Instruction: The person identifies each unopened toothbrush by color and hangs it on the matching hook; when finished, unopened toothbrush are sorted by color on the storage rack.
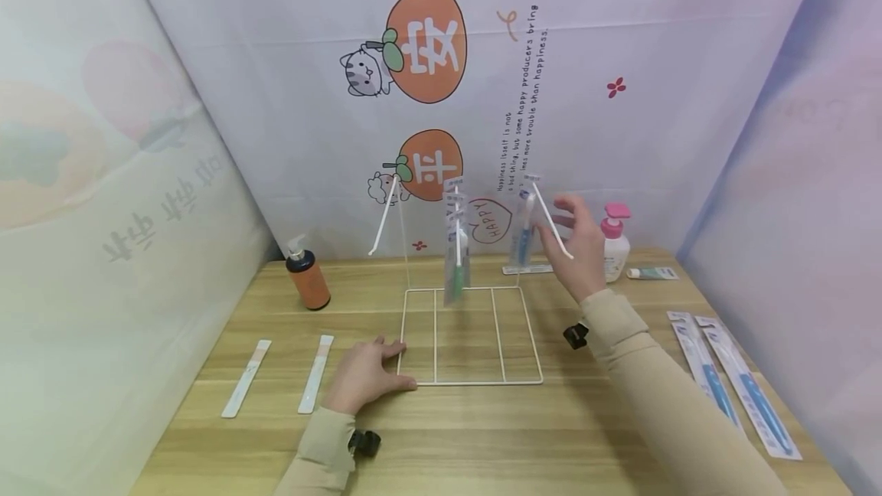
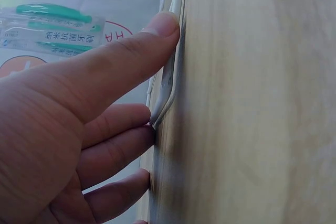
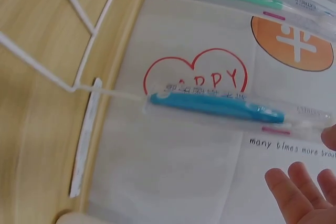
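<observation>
A white wire rack (image 1: 475, 383) stands on the table with three hooks. My left hand (image 1: 368, 375) rests at its front left corner; in the left wrist view the thumb (image 2: 163, 24) presses on the wire and the fingertips touch near the bend. On the right hook hangs a packaged blue toothbrush (image 3: 215, 107). Beside it is my right hand (image 1: 577, 247), its thumb overlapping the pack's top end in the right wrist view and its other fingers apart from the pack. Several packaged green toothbrushes (image 1: 457, 259) hang from the middle hook. The left hook (image 1: 383, 217) bears nothing.
Two packaged blue toothbrushes (image 1: 751, 385) lie at the right. Two slim white packets (image 1: 315, 375) lie at the left, another (image 1: 527, 269) behind the rack. A dark orange-labelled pump bottle (image 1: 308, 279), a pink-topped pump bottle (image 1: 615, 251) and a small tube (image 1: 651, 273) stand or lie toward the back.
</observation>
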The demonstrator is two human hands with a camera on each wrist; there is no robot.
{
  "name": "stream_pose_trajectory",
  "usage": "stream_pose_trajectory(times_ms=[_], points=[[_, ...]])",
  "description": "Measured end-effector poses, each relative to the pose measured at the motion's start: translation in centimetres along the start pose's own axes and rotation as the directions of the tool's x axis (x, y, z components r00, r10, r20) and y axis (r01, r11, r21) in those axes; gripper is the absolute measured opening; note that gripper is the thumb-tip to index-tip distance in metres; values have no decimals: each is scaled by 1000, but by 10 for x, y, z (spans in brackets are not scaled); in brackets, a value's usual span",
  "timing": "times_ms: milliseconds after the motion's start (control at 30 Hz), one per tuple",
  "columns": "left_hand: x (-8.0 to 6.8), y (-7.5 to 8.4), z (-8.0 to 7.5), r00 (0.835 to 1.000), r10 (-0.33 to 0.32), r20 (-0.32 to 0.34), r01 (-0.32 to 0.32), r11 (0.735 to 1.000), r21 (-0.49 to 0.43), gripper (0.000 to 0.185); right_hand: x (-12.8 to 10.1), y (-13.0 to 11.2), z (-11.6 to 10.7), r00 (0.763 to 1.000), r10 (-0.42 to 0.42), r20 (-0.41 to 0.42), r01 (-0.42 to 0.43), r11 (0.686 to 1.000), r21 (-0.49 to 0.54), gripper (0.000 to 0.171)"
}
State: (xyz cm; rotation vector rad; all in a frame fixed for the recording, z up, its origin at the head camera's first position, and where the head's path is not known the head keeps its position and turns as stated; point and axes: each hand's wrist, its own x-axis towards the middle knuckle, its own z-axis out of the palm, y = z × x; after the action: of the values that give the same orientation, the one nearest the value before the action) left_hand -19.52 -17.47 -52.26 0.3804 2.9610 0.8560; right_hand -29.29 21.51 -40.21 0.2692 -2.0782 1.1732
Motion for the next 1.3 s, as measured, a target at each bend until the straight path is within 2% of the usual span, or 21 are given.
stream_pose_trajectory(times_ms=[200,300,400,467,533,633,733,867,967,1133,1233,1300], points=[[-1,-1,0,1000,5,-16,-5,1000,5,78,-11,19,-30,999,46,17,-46,999,4,51],[-1,-1,1,1000,6,-18,-6,1000,8,78,-18,33,-53,995,68,75,-69,997,20,54],[0,-2,1,1000,8,-20,-7,1000,10,78,-26,46,-81,978,109,176,-115,993,22,57],[0,-2,1,1000,10,-19,-10,1000,7,77,-32,59,-102,960,137,245,-138,990,-9,58],[0,-2,1,1000,10,-19,-10,1000,5,77,-38,72,-125,933,167,318,-146,985,-90,56],[1,-3,1,1000,13,-17,-13,1000,3,78,-46,94,-159,883,209,420,-125,968,-218,54],[1,-4,2,1000,12,-14,-12,1000,3,78,-56,116,-189,848,242,472,-96,945,-311,57],[1,-4,2,1000,19,-15,-18,1000,5,78,-68,144,-220,838,262,479,-66,920,-387,62],[1,-5,1,1000,22,-19,-22,1000,8,78,-76,162,-233,805,291,517,-67,910,-408,67],[1,-6,1,1000,23,-15,-22,1000,10,79,-85,184,-241,732,379,567,-95,880,-466,74],[2,-6,2,1000,19,-12,-19,1000,2,79,-86,189,-243,705,417,574,-99,859,-502,74],[2,-6,2,1000,15,-12,-15,1000,-3,79,-85,190,-242,696,432,574,-101,850,-517,72]])
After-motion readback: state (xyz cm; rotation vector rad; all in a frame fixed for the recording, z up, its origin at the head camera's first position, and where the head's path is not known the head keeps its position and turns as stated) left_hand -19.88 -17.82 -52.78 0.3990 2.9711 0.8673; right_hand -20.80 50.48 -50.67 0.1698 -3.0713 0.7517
